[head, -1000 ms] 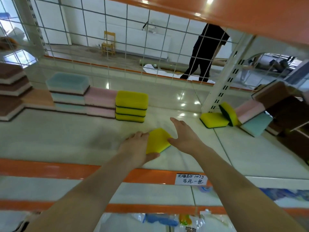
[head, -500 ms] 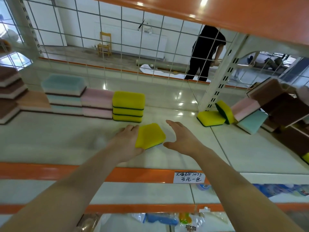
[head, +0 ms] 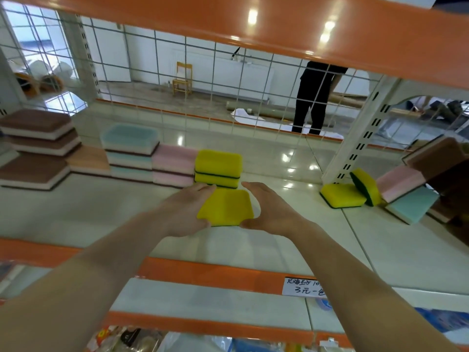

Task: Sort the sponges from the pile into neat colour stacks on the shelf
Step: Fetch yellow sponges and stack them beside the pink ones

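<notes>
A yellow sponge (head: 227,207) with a dark green underside is held just above the white shelf (head: 101,212), right in front of the yellow stack (head: 218,168). My left hand (head: 185,212) grips its left side, fingers on top and thumb at the near corner. My right hand (head: 271,212) touches its right edge with straight fingers and the thumb at the near corner. Sorted stacks run to the left: pink (head: 173,163), light blue (head: 129,148), orange (head: 88,160), brown (head: 35,148). The unsorted pile (head: 401,182) lies at the right with yellow, pink, teal and brown sponges.
A wire grid (head: 215,85) closes the shelf's back. A white slotted post (head: 355,148) stands between the stacks and the pile. The orange upper shelf edge (head: 253,24) hangs overhead. A person in black (head: 314,97) stands behind the grid. A price label (head: 304,287) sits on the front rail.
Both hands carried the yellow sponge away from me toward the yellow stack. My right hand, apart from it half a second ago, now touches its right edge.
</notes>
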Demonstrator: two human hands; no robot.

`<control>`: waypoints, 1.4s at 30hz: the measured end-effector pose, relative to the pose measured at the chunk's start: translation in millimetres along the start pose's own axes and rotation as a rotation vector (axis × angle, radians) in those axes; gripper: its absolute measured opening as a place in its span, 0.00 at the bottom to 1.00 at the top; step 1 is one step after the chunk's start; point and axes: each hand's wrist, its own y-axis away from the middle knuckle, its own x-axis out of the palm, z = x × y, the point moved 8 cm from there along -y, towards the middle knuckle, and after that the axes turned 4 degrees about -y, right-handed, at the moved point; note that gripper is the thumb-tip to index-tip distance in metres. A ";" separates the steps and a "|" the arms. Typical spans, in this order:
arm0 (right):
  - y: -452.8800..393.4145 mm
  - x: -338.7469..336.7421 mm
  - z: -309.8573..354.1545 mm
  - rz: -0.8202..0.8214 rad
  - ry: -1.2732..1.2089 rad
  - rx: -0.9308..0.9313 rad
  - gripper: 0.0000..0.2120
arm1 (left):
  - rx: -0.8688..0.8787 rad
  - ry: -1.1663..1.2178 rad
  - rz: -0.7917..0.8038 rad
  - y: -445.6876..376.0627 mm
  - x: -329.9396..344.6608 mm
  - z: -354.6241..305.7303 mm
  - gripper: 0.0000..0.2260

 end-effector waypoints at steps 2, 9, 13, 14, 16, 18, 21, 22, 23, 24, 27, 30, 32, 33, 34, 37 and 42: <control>-4.8 0.3 6.7 0.000 0.033 -0.033 0.41 | -0.008 0.004 -0.011 0.4 -3.3 4.0 0.36; -16.2 -4.6 24.7 -0.016 0.116 -0.106 0.36 | -0.036 0.047 -0.062 -3.2 -13.0 20.8 0.38; -27.4 -16.4 18.4 -0.102 0.092 -0.096 0.36 | -0.093 0.002 -0.173 -5.0 -29.9 32.2 0.38; -29.9 -22.3 17.2 -0.137 0.081 -0.093 0.36 | -0.121 -0.006 -0.212 -5.1 -35.2 37.4 0.36; -35.0 -34.5 14.4 -0.210 0.062 -0.082 0.35 | -0.191 -0.029 -0.260 -4.9 -42.5 49.2 0.32; -40.8 -44.6 12.0 -0.260 0.038 -0.066 0.33 | -0.243 -0.044 -0.258 -6.5 -43.7 59.9 0.30; -50.7 -52.3 9.9 -0.274 0.032 -0.049 0.31 | -0.273 -0.056 -0.218 -10.3 -39.9 69.2 0.27; -54.1 -53.8 9.9 -0.271 0.037 -0.047 0.31 | -0.270 -0.059 -0.210 -12.1 -38.8 71.2 0.27; -57.5 -54.9 9.9 -0.265 0.039 -0.042 0.31 | -0.265 -0.059 -0.208 -14.3 -38.2 72.4 0.26; -61.1 -55.6 10.1 -0.259 0.039 -0.038 0.31 | -0.259 -0.057 -0.207 -16.5 -37.6 73.7 0.26; -72.6 -58.3 11.8 -0.254 0.034 -0.045 0.30 | -0.242 -0.050 -0.207 -22.8 -37.3 74.6 0.24; -83.2 -61.3 14.1 -0.248 0.036 -0.049 0.30 | -0.223 -0.059 -0.232 -28.0 -40.4 73.6 0.24; -89.9 -62.5 15.1 -0.242 0.042 -0.054 0.29 | -0.213 -0.072 -0.229 -32.0 -41.1 74.5 0.23; -93.0 -63.0 15.4 -0.239 0.045 -0.056 0.29 | -0.213 -0.074 -0.221 -34.1 -40.5 75.8 0.23; -96.0 -63.2 15.4 -0.235 0.048 -0.055 0.29 | -0.215 -0.075 -0.213 -36.0 -39.8 77.5 0.22; -104.3 -63.7 12.7 -0.222 0.054 -0.039 0.30 | -0.222 -0.077 -0.197 -40.1 -36.2 82.9 0.22; -111.3 -59.8 7.9 -0.181 0.048 -0.014 0.30 | -0.199 -0.091 -0.190 -45.3 -31.6 84.9 0.24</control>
